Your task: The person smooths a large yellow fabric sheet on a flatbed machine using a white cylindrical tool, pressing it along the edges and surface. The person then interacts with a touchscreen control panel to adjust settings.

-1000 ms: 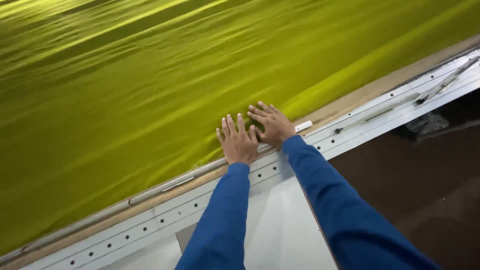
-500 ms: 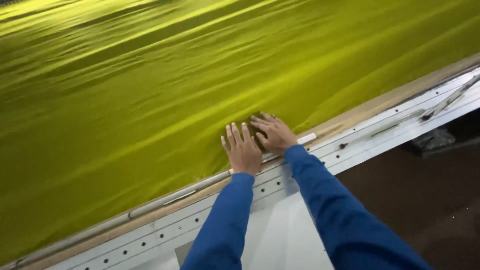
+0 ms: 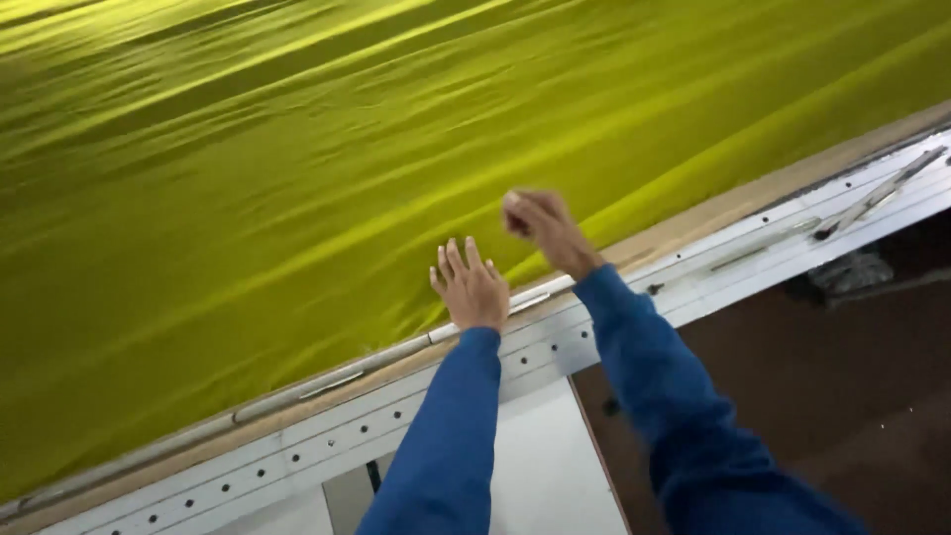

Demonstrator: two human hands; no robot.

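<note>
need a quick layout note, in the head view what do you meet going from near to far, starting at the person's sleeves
Blue long sleeves → white perforated metal table rail → thin wooden edge strip → left hand, flat at the cloth edge → right hand, lifted and blurred → wide rippled yellow-green fabric sheet.

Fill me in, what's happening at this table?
A person in blue sleeves is working the near edge of a wide yellow-green fabric spread over a long table. The left hand lies flat, fingers spread, on the cloth by the white perforated rail. The right hand is raised above the fabric, blurred, fingers curled; whether it holds anything is unclear.
</note>
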